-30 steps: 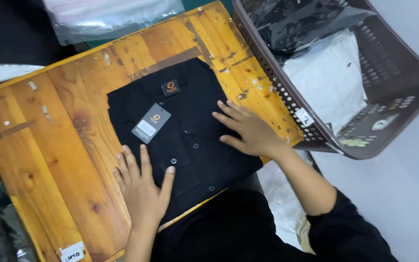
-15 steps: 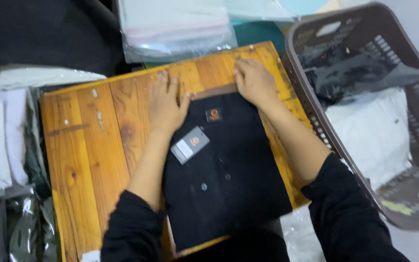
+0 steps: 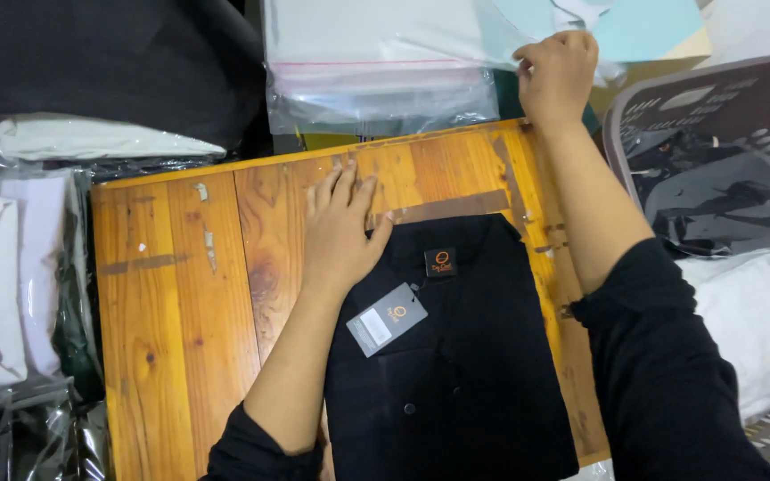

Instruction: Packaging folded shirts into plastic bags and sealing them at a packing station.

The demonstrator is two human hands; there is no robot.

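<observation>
Left hand [image 3: 339, 223] lies flat, fingers spread and apart, palm down on the wooden worktop [image 3: 180, 294] with its heel and thumb touching the top left corner of the folded black shirt [image 3: 456, 356]. Right hand [image 3: 556, 76] is up past the far edge of the worktop, fingers pinched together on the edge of a clear plastic bag [image 3: 385, 85] from the stack lying there. The shirt sits one only, on the right half of the worktop, its right side running close along the board's right edge and its bottom going out of view toward the person. One grey hang tag [image 3: 387, 319] lies tilted on the shirt near the collar, just beside the left wrist. The left half of the worktop is bare wood, open room there. One brown plastic basket [image 3: 634, 107] stands just beside the right edge, holding dark bagged garments on top and a white bagged one [image 3: 759, 312] lower down. Off the left edge, more bagged white garments [image 3: 11, 267] crowd close; how many, hard to count.
</observation>
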